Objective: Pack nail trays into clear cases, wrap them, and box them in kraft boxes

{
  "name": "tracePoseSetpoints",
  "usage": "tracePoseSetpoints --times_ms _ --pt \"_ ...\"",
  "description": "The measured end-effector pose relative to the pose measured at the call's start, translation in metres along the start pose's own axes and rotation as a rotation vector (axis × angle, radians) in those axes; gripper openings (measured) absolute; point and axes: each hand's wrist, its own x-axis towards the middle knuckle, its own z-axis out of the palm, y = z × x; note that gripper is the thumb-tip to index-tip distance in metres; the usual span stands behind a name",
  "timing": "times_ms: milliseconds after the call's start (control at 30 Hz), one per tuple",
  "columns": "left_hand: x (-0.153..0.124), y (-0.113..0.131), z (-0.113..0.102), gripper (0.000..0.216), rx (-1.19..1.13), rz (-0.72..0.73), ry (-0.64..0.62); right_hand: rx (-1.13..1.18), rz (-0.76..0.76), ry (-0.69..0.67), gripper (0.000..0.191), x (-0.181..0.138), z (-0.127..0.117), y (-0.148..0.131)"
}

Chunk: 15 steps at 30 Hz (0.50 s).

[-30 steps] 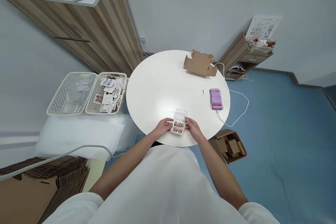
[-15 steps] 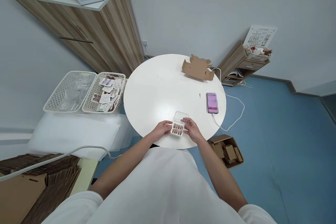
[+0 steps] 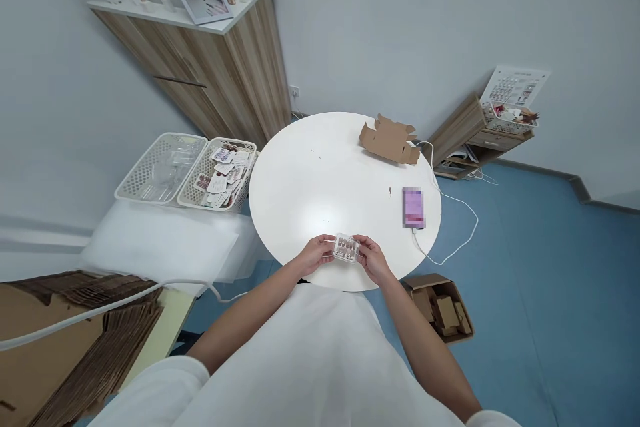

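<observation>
A small clear plastic case (image 3: 346,247) with several brown press-on nails inside sits just above the near edge of the round white table (image 3: 320,180). Its lid is down. My left hand (image 3: 316,254) pinches the case's left side and my right hand (image 3: 371,257) pinches its right side. Both hands have their fingers closed on it.
A flattened brown cardboard box (image 3: 390,140) lies at the table's far side. A phone (image 3: 413,207) with a white cable lies on the right. Two white baskets (image 3: 187,170) stand left, one holding nail packs. An open cardboard box (image 3: 440,303) sits on the blue floor. A wooden cabinet (image 3: 215,67) stands behind.
The case's clear lid stood open before and is now folded down over the nails. Both hands stayed on the case at the table's near edge.
</observation>
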Motion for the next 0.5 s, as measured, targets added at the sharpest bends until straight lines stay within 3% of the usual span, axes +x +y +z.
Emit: tracePoseSetpoints --times_ms 500 --pt "-0.001 -0.007 0.0 0.029 -0.076 0.118 0.089 -0.037 0.054 0.061 0.046 -0.012 0.003 0.01"
